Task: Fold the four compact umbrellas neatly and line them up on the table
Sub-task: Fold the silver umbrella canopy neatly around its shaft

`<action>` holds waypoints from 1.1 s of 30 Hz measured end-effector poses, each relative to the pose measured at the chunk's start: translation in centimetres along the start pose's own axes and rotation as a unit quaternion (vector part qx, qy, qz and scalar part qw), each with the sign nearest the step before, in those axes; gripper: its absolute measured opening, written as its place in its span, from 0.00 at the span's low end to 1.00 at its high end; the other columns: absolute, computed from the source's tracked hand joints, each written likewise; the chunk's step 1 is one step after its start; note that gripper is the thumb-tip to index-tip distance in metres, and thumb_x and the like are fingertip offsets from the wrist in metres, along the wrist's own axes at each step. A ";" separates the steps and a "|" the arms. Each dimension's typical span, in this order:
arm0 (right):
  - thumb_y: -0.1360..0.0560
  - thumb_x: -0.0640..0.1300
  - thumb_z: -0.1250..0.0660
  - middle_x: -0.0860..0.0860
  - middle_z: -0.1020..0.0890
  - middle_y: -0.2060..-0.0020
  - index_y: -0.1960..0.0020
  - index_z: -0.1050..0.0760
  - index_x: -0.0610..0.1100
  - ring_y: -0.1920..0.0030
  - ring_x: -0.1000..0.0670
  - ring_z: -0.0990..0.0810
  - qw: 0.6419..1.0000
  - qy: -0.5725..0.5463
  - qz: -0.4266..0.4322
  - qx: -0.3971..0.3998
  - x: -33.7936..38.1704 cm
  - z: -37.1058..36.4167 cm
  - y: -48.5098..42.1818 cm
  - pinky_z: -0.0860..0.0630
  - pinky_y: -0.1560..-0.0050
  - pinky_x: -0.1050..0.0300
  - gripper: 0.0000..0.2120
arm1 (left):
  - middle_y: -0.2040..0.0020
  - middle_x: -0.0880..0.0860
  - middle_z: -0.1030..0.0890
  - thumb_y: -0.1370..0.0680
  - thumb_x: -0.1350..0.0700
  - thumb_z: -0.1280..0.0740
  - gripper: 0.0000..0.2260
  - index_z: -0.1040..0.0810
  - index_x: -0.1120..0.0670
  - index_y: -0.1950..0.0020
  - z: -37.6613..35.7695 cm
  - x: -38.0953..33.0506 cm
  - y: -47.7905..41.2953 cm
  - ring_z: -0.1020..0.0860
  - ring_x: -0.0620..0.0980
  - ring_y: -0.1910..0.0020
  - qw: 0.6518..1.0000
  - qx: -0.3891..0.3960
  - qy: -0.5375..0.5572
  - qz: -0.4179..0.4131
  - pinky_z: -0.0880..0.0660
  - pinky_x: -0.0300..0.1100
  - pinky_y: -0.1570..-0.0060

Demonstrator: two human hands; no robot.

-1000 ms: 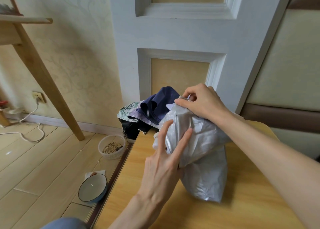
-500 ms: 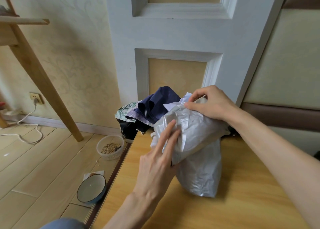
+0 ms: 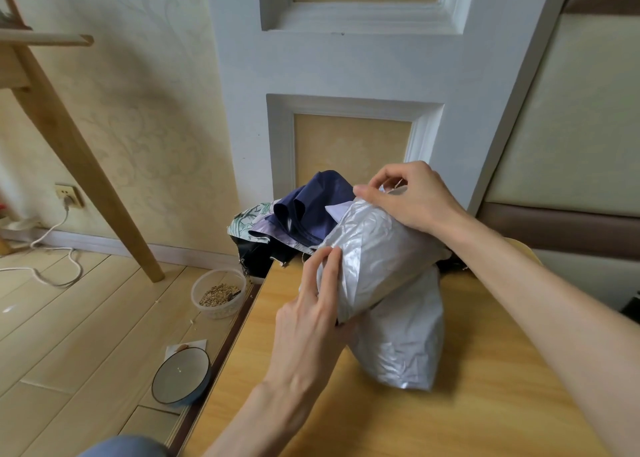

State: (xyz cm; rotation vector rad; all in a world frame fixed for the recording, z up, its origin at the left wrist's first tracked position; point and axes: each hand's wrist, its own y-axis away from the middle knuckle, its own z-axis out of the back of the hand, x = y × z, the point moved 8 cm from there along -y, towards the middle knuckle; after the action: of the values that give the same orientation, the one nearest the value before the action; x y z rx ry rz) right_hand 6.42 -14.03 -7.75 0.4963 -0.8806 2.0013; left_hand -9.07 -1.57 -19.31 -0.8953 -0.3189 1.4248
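— Where is the silver umbrella (image 3: pixel 377 259)?
— I see it over the table (image 3: pixel 485 415), its loose canopy reaching down to the wood. The right hand (image 3: pixel 412 197) pinches its top end, and the left hand (image 3: pixel 311 318) grips a fold. A navy umbrella (image 3: pixel 311 203) lies behind.

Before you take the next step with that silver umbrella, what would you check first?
1. Right hand grip on the top end of the silver umbrella: fingers pinch it, ok.
2. Left hand on the fabric fold: fingers lie on it, thumb hidden; whether it grips, cannot tell.
3. Canopy wrapped tight: the lower part sags loose onto the table, not ok.
4. Closing strap fastened: none visible, cannot tell.
5. Other umbrellas folded: the navy umbrella lies crumpled in a heap at the table's far edge, not ok.
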 end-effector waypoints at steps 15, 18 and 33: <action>0.38 0.78 0.25 0.58 0.22 0.33 0.26 0.29 0.62 0.32 0.54 0.22 0.975 -0.124 -0.140 0.116 -3.3 -2.0 5.7 0.26 0.28 0.48 0.45 | 0.69 0.50 0.23 0.22 0.53 0.23 0.12 0.17 0.61 0.54 -1.4 6.0 0.5 0.28 0.48 0.70 0.784 -0.018 0.478 0.396 0.30 0.41 0.73; 0.40 0.78 0.23 0.57 0.19 0.35 0.25 0.31 0.62 0.36 0.55 0.18 0.958 -0.199 -0.167 0.118 -3.2 -2.7 6.1 0.24 0.30 0.49 0.49 | 0.68 0.51 0.22 0.22 0.52 0.23 0.11 0.16 0.60 0.54 -1.5 6.1 0.5 0.27 0.49 0.69 0.778 -0.023 0.490 0.392 0.30 0.42 0.73; 0.33 0.52 0.15 0.59 0.12 0.61 0.48 0.16 0.50 0.58 0.60 0.13 0.956 -0.251 -0.149 0.041 -1.0 -2.6 2.8 0.21 0.64 0.69 0.17 | 0.51 0.58 0.16 0.27 0.37 0.23 0.21 0.18 0.48 0.42 -2.5 2.0 -0.1 0.18 0.48 0.64 0.824 0.117 0.480 0.277 0.21 0.46 0.67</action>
State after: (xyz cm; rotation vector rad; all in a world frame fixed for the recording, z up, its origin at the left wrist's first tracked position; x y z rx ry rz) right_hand 4.57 -13.77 -11.25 1.1501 -0.9545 1.6606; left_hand -6.95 -0.50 -21.49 -1.4376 0.9305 1.2854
